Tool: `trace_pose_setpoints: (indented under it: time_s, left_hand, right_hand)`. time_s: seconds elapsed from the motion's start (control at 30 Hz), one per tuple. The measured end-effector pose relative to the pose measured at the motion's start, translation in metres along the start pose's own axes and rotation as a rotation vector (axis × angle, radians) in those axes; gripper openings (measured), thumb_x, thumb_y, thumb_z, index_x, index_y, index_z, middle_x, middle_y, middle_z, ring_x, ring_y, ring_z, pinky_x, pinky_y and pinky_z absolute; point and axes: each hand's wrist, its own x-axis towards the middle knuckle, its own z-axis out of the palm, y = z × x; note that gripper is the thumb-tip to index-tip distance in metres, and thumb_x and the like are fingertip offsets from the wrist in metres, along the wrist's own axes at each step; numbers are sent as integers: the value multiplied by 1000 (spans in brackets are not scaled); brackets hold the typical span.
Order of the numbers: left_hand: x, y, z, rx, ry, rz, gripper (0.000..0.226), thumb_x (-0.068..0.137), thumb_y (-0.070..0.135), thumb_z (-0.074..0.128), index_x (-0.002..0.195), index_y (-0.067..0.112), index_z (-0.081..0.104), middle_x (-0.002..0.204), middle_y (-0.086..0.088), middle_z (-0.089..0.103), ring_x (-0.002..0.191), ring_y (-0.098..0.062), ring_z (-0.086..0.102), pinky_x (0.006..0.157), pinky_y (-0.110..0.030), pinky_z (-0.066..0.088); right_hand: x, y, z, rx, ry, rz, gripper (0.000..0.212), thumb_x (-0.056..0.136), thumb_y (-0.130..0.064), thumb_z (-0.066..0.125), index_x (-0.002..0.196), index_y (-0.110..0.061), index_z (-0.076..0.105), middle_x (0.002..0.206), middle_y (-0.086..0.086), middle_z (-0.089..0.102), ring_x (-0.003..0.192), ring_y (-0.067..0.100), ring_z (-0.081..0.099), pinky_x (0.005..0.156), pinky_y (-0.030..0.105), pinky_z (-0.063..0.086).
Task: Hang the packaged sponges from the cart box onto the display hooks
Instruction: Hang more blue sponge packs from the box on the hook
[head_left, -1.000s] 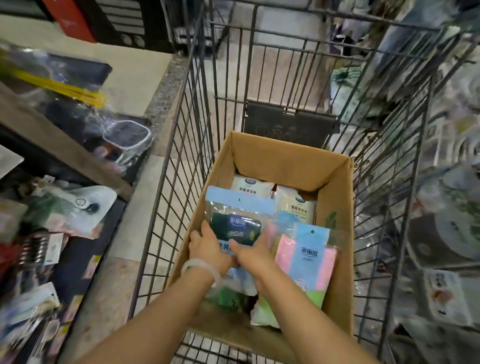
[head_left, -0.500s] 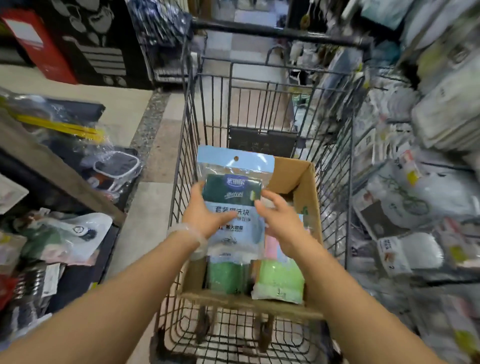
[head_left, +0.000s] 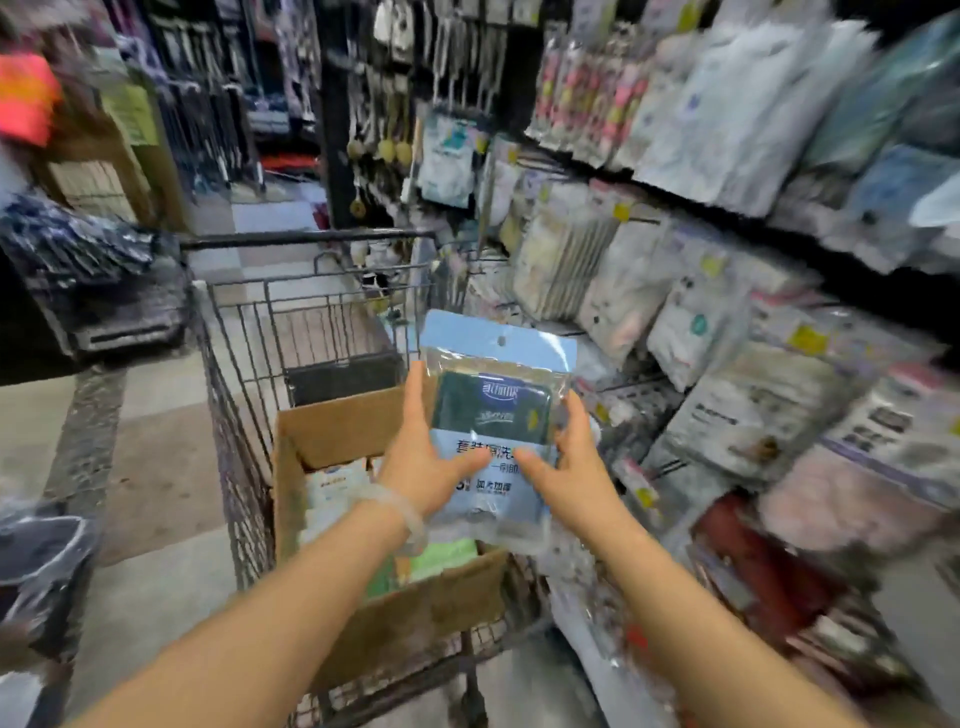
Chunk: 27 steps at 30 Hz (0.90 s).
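I hold a sponge pack upright in both hands, above the right side of the cart. It has a light blue header with a hang hole and a dark green sponge behind clear film. My left hand grips its left edge and my right hand its right edge. Below, the cardboard box in the wire cart still holds more packs, white and green ones. The display hooks themselves are hidden behind the hanging goods on the right.
A display wall of hanging packaged goods fills the right side, close to the cart. Brushes and tools hang on a dark rack at the back. Low shelves with bagged items line the left. Tiled floor lies between.
The pack came up out of the box and moved right toward the display wall. My view swung up and right, from the cart's inside to the hanging goods.
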Motion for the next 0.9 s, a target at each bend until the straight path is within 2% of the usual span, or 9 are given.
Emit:
trace_pose_setpoints:
  time_s: [0.13,0.27,0.37,0.5,0.57,0.63,0.7,0.77,0.9]
  left_hand:
    - [-12,44,39,-169,-197,92,113,69,6,79,148,33,2,134,18,41,123,-10,48,97,-40,47]
    - [-32,97,93,-220,-373,228,117,66,12,81,144,43,0,128,26,44,105,16,55,78,-16,54]
    - [-63,146,138,-269,-480,336,115,68,12,81,137,56,0,143,14,40,123,-7,51,96,-40,50]
    - [-106,203,202,-266,-623,425,117,63,20,84,131,61,-2,113,52,46,102,23,52,79,-4,47]
    - [-120,248,231,-237,-695,429,120,49,28,87,128,62,3,123,32,54,105,6,60,93,-22,49]
    - [-144,296,258,-228,-775,467,122,48,31,87,129,59,1,134,11,47,116,-12,56,105,-39,41]
    - [-176,339,282,-166,-861,598,126,54,40,83,124,60,-20,131,20,41,113,2,50,104,-25,40]
    - [-203,374,302,-197,-799,704,124,60,39,81,119,62,-26,114,39,41,91,24,48,80,0,41]
    - [-247,441,330,-238,-765,902,125,70,26,78,129,47,-30,106,49,30,80,39,37,65,10,33]
  right_hand:
    - [-43,-20,-66,-99,147,-36,89,86,-19,63,143,-42,-1,123,-25,48,123,4,47,100,27,43]
    - [-102,-47,-143,-211,280,-76,93,83,-36,66,140,-52,-5,125,-45,27,123,-14,34,102,16,33]
    - [-153,-67,-200,-366,387,-113,91,81,-46,65,137,-54,-7,132,-44,5,128,-15,15,104,12,18]
    - [-230,-75,-269,-401,536,-58,90,76,-53,66,126,-65,-7,134,-46,9,123,-24,20,100,2,23]
    - [-264,-84,-309,-422,622,-86,90,71,-57,68,124,-67,-4,129,-51,9,116,-35,15,99,-4,19]
    - [-303,-100,-347,-417,707,-91,91,69,-57,70,126,-65,0,133,-46,18,123,-27,23,107,5,22]
    - [-342,-123,-380,-471,785,-87,90,68,-57,71,122,-70,1,127,-44,29,113,-24,37,98,2,30]
    - [-378,-147,-408,-546,869,-92,89,70,-53,72,119,-71,-1,125,-41,32,112,-19,41,89,-5,29]
    - [-432,-191,-453,-670,972,-100,98,75,-40,72,139,-53,0,120,-32,37,108,-12,42,73,-11,28]
